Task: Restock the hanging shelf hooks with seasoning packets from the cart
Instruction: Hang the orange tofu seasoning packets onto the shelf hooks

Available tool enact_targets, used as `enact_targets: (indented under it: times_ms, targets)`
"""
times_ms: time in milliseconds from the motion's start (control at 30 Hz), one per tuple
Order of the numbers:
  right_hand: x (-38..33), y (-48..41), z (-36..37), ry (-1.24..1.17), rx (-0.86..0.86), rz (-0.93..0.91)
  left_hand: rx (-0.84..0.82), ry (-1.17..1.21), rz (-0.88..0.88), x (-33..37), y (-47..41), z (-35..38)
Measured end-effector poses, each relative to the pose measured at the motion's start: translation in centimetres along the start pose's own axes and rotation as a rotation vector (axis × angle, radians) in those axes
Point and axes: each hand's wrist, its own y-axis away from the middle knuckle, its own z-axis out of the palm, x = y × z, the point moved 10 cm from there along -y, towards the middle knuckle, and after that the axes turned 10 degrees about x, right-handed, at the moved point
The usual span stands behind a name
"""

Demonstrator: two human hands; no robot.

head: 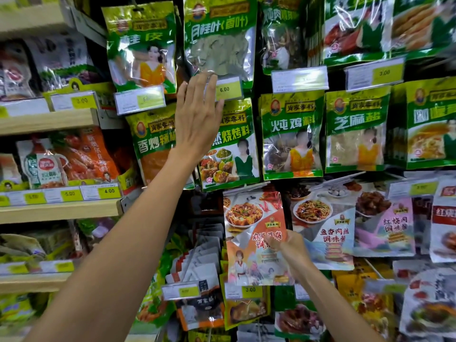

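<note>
Left hand [197,114] is raised with straight, spread fingers holding nothing, its fingertips at the yellow price tag [228,89] under a green clear-windowed bay-leaf packet [219,43]. Right hand [293,245] pinches a glossy orange-and-white seasoning packet [254,233] by its middle, low and centre on the display. Whether that packet is on its hook yet cannot be told. Nearby hooks look well filled, so restocking seems well along.
</note>
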Motion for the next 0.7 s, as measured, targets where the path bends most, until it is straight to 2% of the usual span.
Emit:
enact_targets:
  times_ms: [233, 700]
  targets:
    - [0.7, -1.5, 0.2, 0.029, 0.013, 0.035, 0.010, 0.000, 0.010, 0.1, -0.2, 1.1]
    - [1.4, -3.9, 1.4, 0.076, 0.041, 0.036, 0.177, 0.064, 0.000, 0.5, -1.0, 1.4]
